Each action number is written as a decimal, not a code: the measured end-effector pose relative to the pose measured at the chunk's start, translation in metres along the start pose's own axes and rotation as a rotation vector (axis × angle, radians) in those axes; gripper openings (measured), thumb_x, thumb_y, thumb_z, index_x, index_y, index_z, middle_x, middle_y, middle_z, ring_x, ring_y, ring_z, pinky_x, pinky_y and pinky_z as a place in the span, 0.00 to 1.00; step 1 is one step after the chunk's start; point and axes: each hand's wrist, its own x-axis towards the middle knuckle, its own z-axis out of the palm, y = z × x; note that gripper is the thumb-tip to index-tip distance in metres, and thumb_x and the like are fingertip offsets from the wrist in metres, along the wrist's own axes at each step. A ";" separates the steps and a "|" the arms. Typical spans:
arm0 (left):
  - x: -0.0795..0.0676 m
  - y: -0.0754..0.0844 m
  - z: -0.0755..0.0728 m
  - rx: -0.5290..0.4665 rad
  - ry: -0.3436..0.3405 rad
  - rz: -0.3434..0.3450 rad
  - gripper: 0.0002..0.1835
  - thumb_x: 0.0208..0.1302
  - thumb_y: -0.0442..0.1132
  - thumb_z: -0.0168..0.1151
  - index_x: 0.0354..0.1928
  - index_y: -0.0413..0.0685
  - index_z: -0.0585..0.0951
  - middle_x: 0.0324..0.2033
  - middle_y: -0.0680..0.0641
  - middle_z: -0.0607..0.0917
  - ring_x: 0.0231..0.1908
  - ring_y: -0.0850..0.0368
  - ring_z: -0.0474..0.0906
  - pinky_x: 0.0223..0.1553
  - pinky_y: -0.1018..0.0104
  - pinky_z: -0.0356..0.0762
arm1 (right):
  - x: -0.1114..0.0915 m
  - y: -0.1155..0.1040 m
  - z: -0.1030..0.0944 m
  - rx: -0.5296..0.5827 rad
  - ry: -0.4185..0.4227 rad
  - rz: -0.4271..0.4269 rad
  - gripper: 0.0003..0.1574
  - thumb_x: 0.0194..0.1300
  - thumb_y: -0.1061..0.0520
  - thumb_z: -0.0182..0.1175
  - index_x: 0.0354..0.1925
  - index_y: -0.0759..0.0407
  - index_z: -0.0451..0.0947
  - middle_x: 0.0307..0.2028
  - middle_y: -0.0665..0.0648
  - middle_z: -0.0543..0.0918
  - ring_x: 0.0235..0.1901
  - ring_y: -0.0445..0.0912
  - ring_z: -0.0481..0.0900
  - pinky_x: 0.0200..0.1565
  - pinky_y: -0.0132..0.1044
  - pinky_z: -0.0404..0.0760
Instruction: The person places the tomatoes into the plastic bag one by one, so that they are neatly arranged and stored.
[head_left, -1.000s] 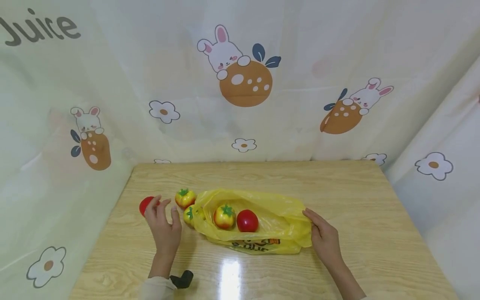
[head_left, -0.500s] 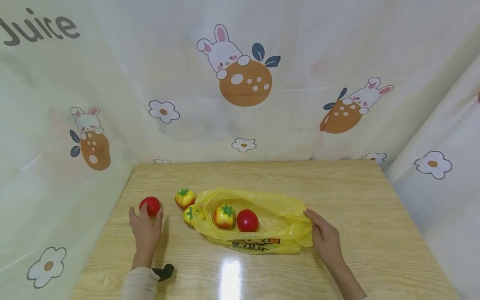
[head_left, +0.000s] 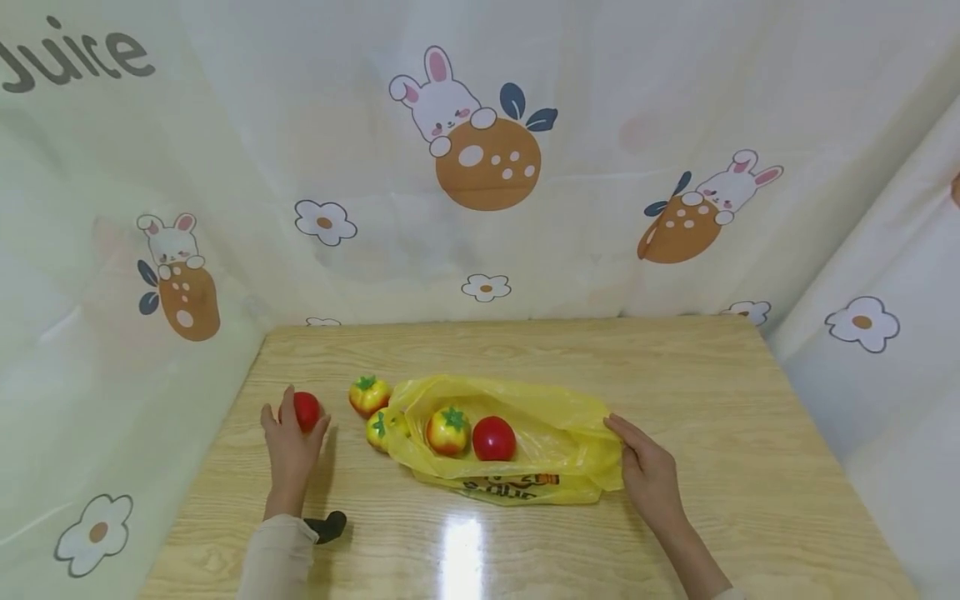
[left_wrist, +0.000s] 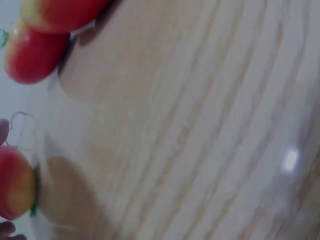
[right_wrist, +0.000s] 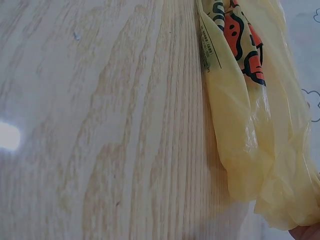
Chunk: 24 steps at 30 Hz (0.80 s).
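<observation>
At the left of the table, my left hand (head_left: 291, 442) grips a red round toy fruit (head_left: 307, 410), thumb on its right side and fingers on its left. In the left wrist view that toy fruit (left_wrist: 15, 182) shows red and yellow skin with a bit of green, a finger above and fingertips below it. My right hand (head_left: 651, 479) pinches the right end of a yellow plastic bag (head_left: 555, 408), whose mouth faces up. Inside the bag lie a yellow-red fruit with a green leafy top (head_left: 448, 432) and a red one (head_left: 494, 438).
Left of the bag sits a yellow-red toy fruit (head_left: 370, 396); another toy fruit (head_left: 379, 430) is partly covered by the bag's left edge. The wooden table (head_left: 675, 367) meets a curtain (head_left: 600, 250) printed with rabbits at its back and sides.
My left hand has moved left and closed around the red toy fruit, which has shifted slightly. My right hand keeps its hold on the bag.
</observation>
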 end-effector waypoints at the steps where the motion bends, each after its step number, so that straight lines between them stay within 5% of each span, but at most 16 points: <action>1: 0.000 -0.001 0.001 0.005 -0.020 -0.008 0.39 0.61 0.36 0.68 0.71 0.41 0.61 0.65 0.19 0.53 0.59 0.14 0.61 0.55 0.26 0.65 | 0.000 0.000 0.000 -0.001 -0.002 0.004 0.27 0.65 0.79 0.45 0.57 0.69 0.77 0.59 0.69 0.78 0.60 0.62 0.73 0.40 0.12 0.65; 7: 0.000 -0.009 0.006 0.035 -0.094 -0.043 0.33 0.66 0.36 0.63 0.70 0.42 0.63 0.65 0.21 0.57 0.58 0.17 0.64 0.57 0.27 0.65 | 0.003 -0.003 0.000 -0.017 -0.007 0.008 0.26 0.65 0.79 0.45 0.57 0.70 0.77 0.59 0.69 0.78 0.60 0.64 0.73 0.39 0.13 0.64; 24: -0.002 -0.013 0.018 -0.029 0.053 -0.002 0.26 0.62 0.30 0.64 0.63 0.39 0.73 0.65 0.21 0.61 0.64 0.20 0.60 0.61 0.29 0.62 | 0.001 0.000 0.000 0.015 -0.017 0.004 0.25 0.66 0.78 0.45 0.56 0.70 0.78 0.59 0.68 0.78 0.60 0.64 0.73 0.38 0.14 0.66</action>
